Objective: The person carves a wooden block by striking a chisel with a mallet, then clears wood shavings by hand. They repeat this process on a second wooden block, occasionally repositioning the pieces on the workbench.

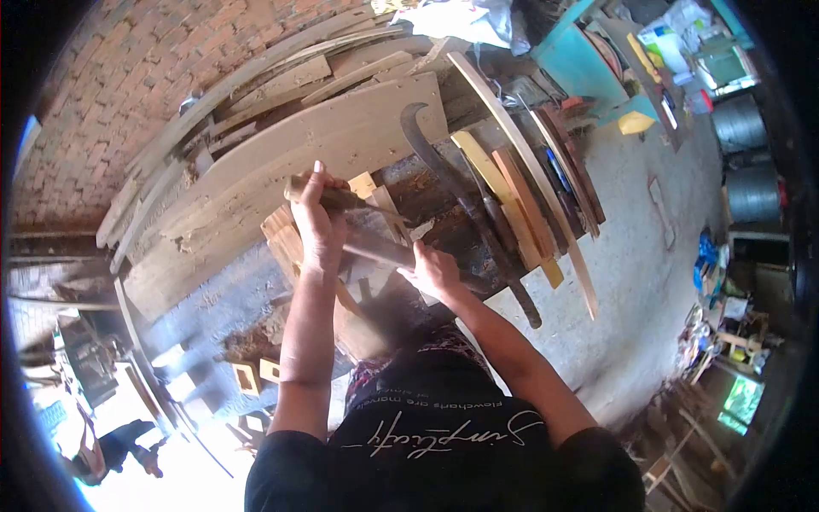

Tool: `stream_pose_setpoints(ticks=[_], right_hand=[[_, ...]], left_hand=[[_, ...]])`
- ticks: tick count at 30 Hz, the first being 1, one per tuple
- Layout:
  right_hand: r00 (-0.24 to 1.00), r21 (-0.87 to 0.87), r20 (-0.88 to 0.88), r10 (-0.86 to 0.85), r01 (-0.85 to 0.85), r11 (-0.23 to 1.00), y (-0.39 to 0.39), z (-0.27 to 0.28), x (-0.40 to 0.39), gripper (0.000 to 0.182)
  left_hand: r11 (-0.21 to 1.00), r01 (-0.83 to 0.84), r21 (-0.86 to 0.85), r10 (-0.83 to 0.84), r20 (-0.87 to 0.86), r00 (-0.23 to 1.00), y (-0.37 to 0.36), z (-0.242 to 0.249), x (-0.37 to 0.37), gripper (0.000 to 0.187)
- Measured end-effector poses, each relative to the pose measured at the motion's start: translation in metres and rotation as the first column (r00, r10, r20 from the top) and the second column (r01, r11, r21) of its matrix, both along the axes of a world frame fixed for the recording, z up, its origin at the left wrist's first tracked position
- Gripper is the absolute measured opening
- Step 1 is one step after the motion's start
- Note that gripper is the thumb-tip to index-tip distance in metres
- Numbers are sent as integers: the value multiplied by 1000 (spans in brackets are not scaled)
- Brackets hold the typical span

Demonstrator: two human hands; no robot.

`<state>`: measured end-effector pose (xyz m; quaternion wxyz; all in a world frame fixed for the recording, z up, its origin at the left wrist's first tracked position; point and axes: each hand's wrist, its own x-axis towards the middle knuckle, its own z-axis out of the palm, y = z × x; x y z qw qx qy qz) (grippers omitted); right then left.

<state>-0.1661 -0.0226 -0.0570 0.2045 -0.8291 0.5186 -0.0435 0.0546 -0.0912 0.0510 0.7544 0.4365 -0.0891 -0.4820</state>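
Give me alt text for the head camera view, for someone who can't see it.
A person's left hand grips a wooden tool handle while the right hand steadies a piece of wood on a workbench. Curved wooden planks and a hooked blade lie beside it, near a brick wall.

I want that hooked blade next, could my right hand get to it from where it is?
Probably yes: the hooked blade lies uncovered on the boards just beyond the right hand, though that hand is now pressed on a wooden piece.
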Motion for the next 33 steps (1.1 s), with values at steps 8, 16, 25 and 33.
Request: stream_pose_setpoints(ticks=[8, 16, 25, 33], right_hand=[[903, 172, 236, -359, 325, 930, 45, 4, -66, 74], [813, 317, 154, -562, 498, 807, 90, 24, -103, 62], [826, 307, 227, -516, 442, 843, 118, -4, -118, 50], [784, 447, 145, -604, 493, 747, 126, 31, -99, 51]], left_hand=[[981, -15, -195, -55, -349, 935, 24, 12, 30, 25], [975, -67, -212, -100, -686, 720, 39, -2, 27, 20], [965, -150, -213, -54, -727, 684, 51, -17, 24, 29], [981, -57, -183, -56, -555, 830, 67, -2, 22, 24]])
